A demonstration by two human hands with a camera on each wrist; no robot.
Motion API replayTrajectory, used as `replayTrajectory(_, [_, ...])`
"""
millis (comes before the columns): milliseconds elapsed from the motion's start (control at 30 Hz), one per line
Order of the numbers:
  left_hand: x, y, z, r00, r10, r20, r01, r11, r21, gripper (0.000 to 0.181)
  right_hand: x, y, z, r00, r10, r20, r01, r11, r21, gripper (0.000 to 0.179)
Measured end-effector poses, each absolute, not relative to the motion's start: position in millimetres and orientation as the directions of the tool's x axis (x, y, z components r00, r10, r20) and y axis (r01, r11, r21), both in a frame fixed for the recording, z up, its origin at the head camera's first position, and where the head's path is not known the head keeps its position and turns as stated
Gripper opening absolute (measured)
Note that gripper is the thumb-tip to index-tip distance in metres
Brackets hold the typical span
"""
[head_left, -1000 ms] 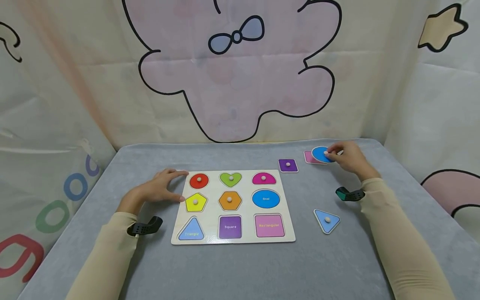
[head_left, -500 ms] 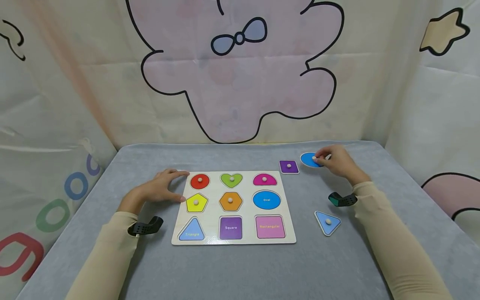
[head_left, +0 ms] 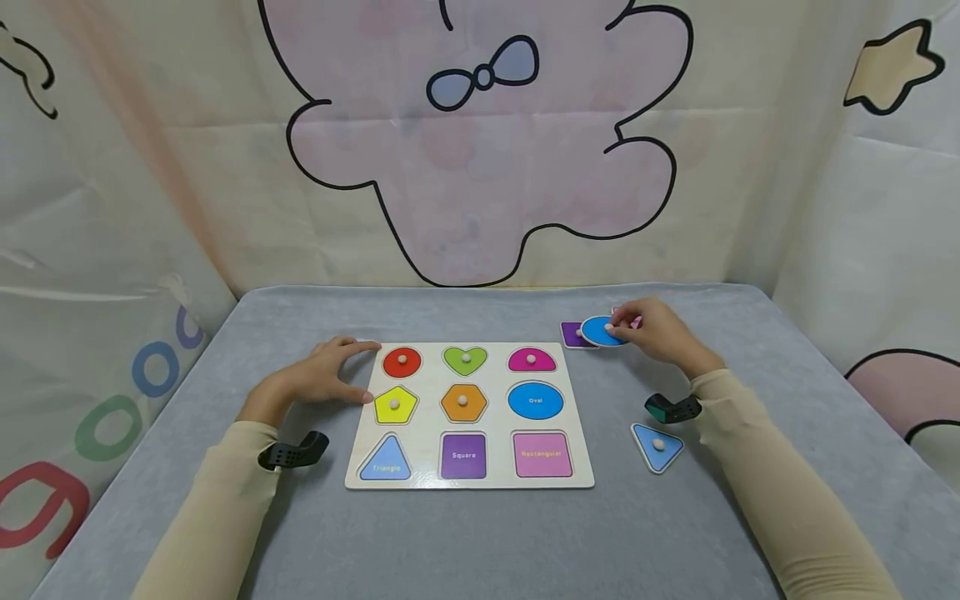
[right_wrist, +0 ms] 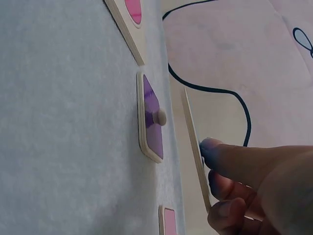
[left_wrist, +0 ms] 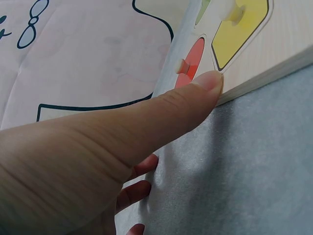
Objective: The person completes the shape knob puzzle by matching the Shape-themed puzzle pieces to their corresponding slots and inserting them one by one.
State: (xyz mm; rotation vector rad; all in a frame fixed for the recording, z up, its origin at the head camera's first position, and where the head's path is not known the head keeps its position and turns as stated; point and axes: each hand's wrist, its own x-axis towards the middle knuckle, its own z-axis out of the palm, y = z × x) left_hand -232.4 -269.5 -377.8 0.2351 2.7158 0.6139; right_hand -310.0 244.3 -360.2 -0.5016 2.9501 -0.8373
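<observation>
Above the counter (head_left: 450, 542): blue oval (head_left: 597, 332), long axis left-right
Right grip (head_left: 654, 329): pinching the oval
Left grip (head_left: 318, 372): spread, touching board (head_left: 427, 417)

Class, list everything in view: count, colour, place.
Table: 1, grey-covered, centre.
Board: 1, white, on table.
Fitted pieces: 5, red, green, magenta, yellow, orange, in board.
Bare slots: 4, two blue, purple, pink, in board.
Oval piece: 1, blue, in right hand.
Square piece: 1, purple, near board's corner.
Rectangle piece: 1, pink, partly behind right hand.
Triangle piece: 1, blue, right of board.
Backdrop: 1, cream with cartoons, behind table.
Sleeves: 2, beige, lower left and right.
Wristbands: 2, black, at sleeve ends.
Left hand: 1, touching board's edge.
Right hand: 1, holding oval piece.
</observation>
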Motion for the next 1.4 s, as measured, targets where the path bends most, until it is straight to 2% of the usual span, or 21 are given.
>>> replayTrajectory(367, [-231.7, -268.7, -374.6, -0.926, 0.225, -0.303, 0.075, 0.897, 0.436, 0.092, -301.8, 227.5, -360.0, -0.925, -0.376, 0.055, -0.343, 0.764, -0.546, 0.015])
replayTrajectory(633, [-233.1, -269.3, -375.6, -0.924, 0.23, -0.305, 0.08, 0.897, 0.434, 0.093, -297.0, 214.0, -362.3, -0.897, -0.438, 0.061, -0.404, 0.754, -0.518, 0.011])
replayTrajectory(1400, [-235.2, -270.5, -379.9, -0.926, 0.227, -0.302, 0.08, 0.899, 0.431, 0.092, -278.2, 181.6, -366.0, -0.82, -0.57, -0.048, -0.413, 0.648, -0.64, 0.012])
